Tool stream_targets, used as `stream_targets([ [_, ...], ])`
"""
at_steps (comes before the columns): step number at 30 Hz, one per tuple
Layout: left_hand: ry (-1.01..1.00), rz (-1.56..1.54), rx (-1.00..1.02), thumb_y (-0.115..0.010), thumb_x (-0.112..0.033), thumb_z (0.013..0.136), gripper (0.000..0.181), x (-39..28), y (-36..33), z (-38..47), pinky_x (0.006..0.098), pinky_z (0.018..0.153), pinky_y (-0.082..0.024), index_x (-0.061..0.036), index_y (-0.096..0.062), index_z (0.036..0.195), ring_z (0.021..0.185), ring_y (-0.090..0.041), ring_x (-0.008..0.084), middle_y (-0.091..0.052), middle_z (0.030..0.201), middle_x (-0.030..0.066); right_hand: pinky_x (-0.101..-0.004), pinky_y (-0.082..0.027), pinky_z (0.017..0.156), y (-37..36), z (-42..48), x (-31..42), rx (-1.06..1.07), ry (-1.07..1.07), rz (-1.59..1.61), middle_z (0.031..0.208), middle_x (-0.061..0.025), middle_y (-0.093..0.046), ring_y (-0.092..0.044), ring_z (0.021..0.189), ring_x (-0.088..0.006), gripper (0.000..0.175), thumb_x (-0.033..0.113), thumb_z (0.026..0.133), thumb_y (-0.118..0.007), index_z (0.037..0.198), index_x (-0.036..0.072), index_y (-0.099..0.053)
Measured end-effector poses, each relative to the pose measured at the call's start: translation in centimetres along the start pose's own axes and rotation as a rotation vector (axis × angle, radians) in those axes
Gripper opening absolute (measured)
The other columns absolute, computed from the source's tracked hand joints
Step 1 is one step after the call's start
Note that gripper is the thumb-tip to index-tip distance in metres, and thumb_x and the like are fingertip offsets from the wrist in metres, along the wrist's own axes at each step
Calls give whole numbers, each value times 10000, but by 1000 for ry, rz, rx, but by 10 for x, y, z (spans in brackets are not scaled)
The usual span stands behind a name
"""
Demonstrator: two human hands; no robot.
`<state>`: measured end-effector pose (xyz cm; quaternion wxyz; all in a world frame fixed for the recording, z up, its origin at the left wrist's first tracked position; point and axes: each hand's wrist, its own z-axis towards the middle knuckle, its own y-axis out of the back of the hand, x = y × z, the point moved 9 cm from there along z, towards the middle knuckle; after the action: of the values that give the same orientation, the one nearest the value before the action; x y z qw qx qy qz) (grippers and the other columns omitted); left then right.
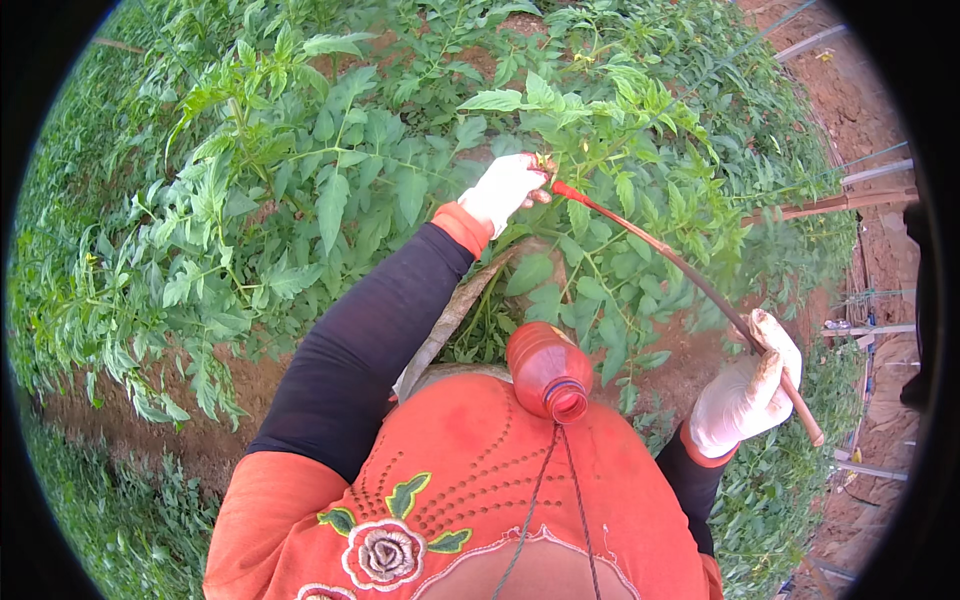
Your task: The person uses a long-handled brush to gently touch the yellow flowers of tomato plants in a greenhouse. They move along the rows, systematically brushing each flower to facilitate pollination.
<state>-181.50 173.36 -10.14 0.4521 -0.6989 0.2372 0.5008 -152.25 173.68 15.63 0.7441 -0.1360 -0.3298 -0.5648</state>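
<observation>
My left hand (504,189), in a white glove with red-stained fingertips, pinches a small tomato flower cluster (549,162). A thin wooden stick (701,283) lies in the grip of my gloved right hand (750,386), its butt end sticking out past the palm. The stick's red-coated tip (568,190) is close beside the flower cluster; whether they touch I cannot tell. At my chest hangs an uncapped plastic bottle (549,367) on a dark cord (534,499). The bottle looks red, and its contents are hard to make out.
Leafy tomato plants (337,165) surround both hands. Thin green strings (780,26) cross above the foliage at the right. Bare soil (217,382) shows below the plants, and a wooden pole (840,202) and pale bars (877,172) stand along the right edge.
</observation>
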Motion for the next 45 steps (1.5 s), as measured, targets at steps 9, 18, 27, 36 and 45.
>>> stream_targets([
  [9,-37,-27,-44,-517,-108,856,196,-1,4,-1,193,562,-401,-21,-574,1023,687,-583,78,-615,906,17,-350,-499,668,0,-1,0,-35,64,-12,908,-193,-606,-588,797,-270,209,137,887,-490,929,-50,-572],
  [18,-16,-10,-57,-527,-114,856,165,0,3,-2,189,562,-399,-39,-597,985,685,-581,79,-619,904,4,-324,-494,684,-6,2,-5,-6,46,66,958,-185,-612,-592,824,-238,236,127,897,-456,961,-62,-582],
  [27,-14,-9,-45,-531,-113,854,172,-5,2,-5,195,561,-404,-28,-596,990,699,-592,85,-622,891,2,-339,-496,622,13,1,4,-45,32,55,870,-181,-603,-573,752,-257,199,135,893,-494,917,-45,-575],
  [36,-12,-27,-138,-526,-124,866,201,-11,24,-36,193,572,-390,-42,-600,1033,675,-560,64,-616,930,1,-306,-484,698,33,8,-8,-100,15,285,968,-167,-582,-557,854,-233,297,192,917,-479,990,-79,-576],
  [45,-249,88,-480,-512,-113,874,272,-97,79,-163,215,664,-417,-20,-576,1121,744,-548,81,-621,1030,38,-304,-439,754,0,13,-51,-55,-271,677,989,-117,-543,-509,880,-196,283,210,910,-511,997,-51,-574],
])
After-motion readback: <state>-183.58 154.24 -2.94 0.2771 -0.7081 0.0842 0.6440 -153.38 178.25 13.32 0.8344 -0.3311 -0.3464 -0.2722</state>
